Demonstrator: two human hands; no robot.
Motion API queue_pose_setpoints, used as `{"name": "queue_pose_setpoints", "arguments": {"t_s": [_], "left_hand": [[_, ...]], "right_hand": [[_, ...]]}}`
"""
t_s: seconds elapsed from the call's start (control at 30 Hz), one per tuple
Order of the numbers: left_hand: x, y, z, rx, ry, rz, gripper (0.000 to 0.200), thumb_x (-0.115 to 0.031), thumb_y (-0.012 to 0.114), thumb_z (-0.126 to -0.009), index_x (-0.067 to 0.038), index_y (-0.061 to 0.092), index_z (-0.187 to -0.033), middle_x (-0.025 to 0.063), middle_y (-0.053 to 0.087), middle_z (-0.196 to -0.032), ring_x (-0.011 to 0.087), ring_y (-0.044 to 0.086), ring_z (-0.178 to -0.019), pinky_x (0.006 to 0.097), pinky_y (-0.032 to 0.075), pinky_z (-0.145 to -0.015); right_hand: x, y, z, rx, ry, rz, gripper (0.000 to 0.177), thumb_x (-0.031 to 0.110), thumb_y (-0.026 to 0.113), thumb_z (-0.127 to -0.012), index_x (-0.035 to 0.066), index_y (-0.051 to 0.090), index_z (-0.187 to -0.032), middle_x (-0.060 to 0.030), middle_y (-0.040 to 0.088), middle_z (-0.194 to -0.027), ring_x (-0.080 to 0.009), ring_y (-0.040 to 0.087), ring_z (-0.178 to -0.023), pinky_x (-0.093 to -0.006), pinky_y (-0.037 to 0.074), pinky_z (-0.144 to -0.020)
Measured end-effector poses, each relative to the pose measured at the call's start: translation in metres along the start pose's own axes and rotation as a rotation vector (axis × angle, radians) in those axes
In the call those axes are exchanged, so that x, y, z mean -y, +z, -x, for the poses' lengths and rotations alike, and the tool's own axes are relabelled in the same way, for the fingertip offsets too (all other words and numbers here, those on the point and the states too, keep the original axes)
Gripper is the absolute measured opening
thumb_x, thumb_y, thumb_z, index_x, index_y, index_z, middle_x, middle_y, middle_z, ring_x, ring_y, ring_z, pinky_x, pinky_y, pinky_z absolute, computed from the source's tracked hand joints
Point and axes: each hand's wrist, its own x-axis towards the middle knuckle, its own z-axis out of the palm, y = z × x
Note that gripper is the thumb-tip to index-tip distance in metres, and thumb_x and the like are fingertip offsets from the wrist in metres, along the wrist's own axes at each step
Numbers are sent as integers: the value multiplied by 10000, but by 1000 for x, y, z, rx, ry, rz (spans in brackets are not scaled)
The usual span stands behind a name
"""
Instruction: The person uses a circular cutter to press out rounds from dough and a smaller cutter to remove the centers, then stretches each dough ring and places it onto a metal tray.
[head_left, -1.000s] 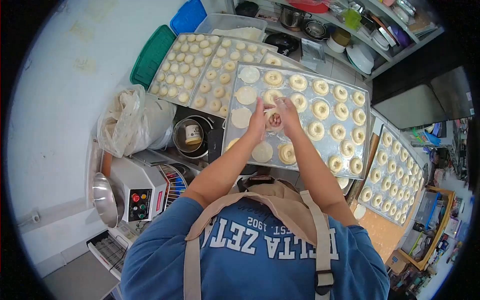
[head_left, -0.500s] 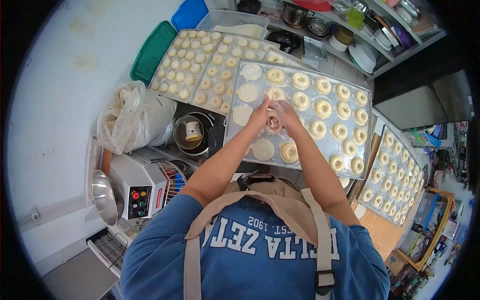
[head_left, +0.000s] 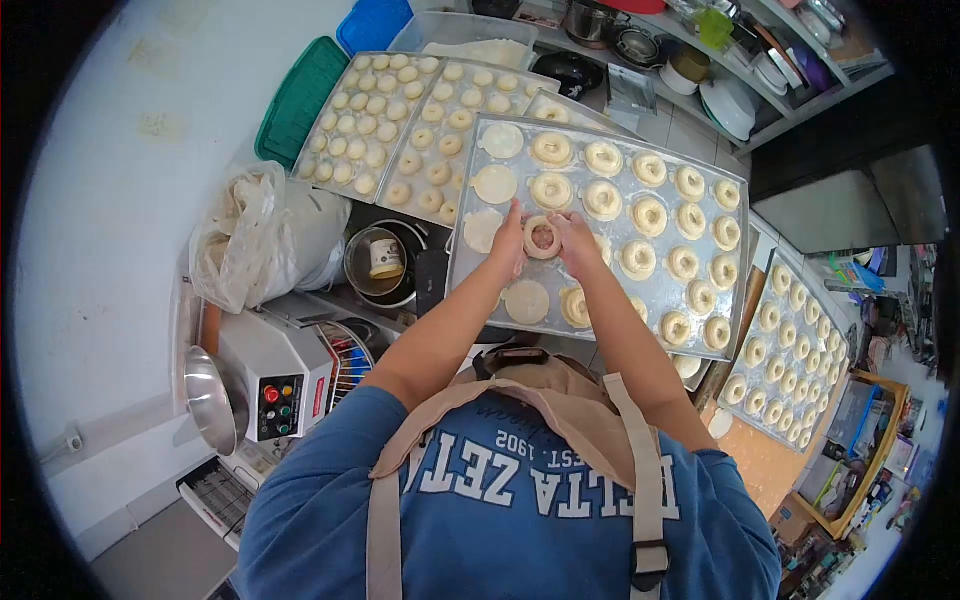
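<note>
A ring of dough (head_left: 542,238) is held between both hands above a large metal tray (head_left: 630,311); its middle looks pinkish. My left hand (head_left: 509,243) closes on the ring's left side, and my right hand (head_left: 577,244) grips its right side. Rows of dough rings (head_left: 649,215) cover much of this tray. Along its left edge lie flat round pale discs (head_left: 494,185), one of them beside my left hand.
Trays of small dough balls (head_left: 370,105) stand at the upper left, another tray of rings (head_left: 783,358) at the right. Bowls with a cup (head_left: 386,259), a plastic bag (head_left: 240,240) and a machine (head_left: 262,370) are on the left. Shelves (head_left: 690,100) hold pots.
My hands have moved slightly apart around the dough ring, which now shows whole. The ring has shifted slightly up, and my left fingers no longer meet the right ones over its top.
</note>
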Motion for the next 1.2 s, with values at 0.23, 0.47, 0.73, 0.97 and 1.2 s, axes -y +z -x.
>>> {"name": "queue_pose_setpoints", "arguments": {"t_s": [0.23,0.47,0.73,0.97,1.2], "left_hand": [[11,-1,-18,-51,107,-290,737,-593,310,-950,24,343,-1352,172,436,-1350,253,431,-1253,394,355,-1033],[2,-1,-4,14,168,-596,683,-544,275,-976,20,375,-1347,173,443,-1343,245,406,-1261,348,296,-1059],[-22,-19,19,125,521,-1281,468,-337,580,-881,-59,525,-1254,195,399,-1403,354,346,-1324,395,266,-1099],[-31,-28,27,243,879,-1831,397,-186,738,-694,-223,629,-1074,67,397,-1408,346,295,-1348,520,245,-1083],[-38,-16,32,241,905,-1648,311,-167,738,-677,-155,644,-973,86,501,-1299,335,412,-1251,456,328,-1025]], "right_hand": [[0,0,1,-152,-113,343,394,292,592,-904,-15,501,-1133,-144,609,-1013,-210,599,-880,-319,493,-718],[-6,-1,0,-192,-241,650,377,326,583,-907,-7,549,-1081,-201,629,-1022,-269,614,-935,-361,475,-794],[5,-10,16,-146,-550,1019,355,89,566,-771,3,541,-1115,-236,586,-1093,-390,546,-1054,-433,446,-898],[20,-5,46,15,-665,1418,403,-2,651,-669,117,606,-1052,-136,455,-1314,-361,401,-1243,-426,404,-975],[26,-6,49,-55,-634,1303,335,28,665,-680,99,606,-1002,-130,511,-1245,-366,445,-1194,-408,405,-969]]}}
